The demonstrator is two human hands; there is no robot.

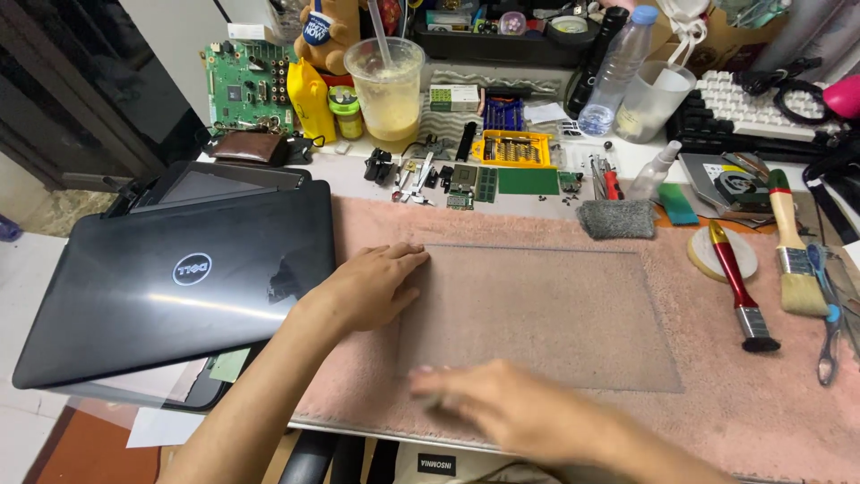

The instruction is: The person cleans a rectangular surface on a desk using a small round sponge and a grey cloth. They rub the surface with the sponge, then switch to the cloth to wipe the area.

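A clear, thin rectangular sheet (573, 305) lies flat on a pink towel-like mat (717, 403). My left hand (372, 287) rests palm down on the mat at the sheet's left edge, fingers together and touching its near-left corner area. Blurred by motion, my right hand (502, 408) sits low over the sheet's front edge, fingers pointing left. Neither hand holds anything. A closed black laptop (179, 278) lies to the left of my left hand, partly over another dark device.
Brushes (788, 251), a red-handled brush (739, 282) and scissors lie at the right. Behind the mat are a grey sponge (616, 218), small circuit parts (475, 184), a yellow screwdriver-bit case (511, 148), a drink cup (387, 85), a water bottle (614, 72) and a keyboard (743, 103).
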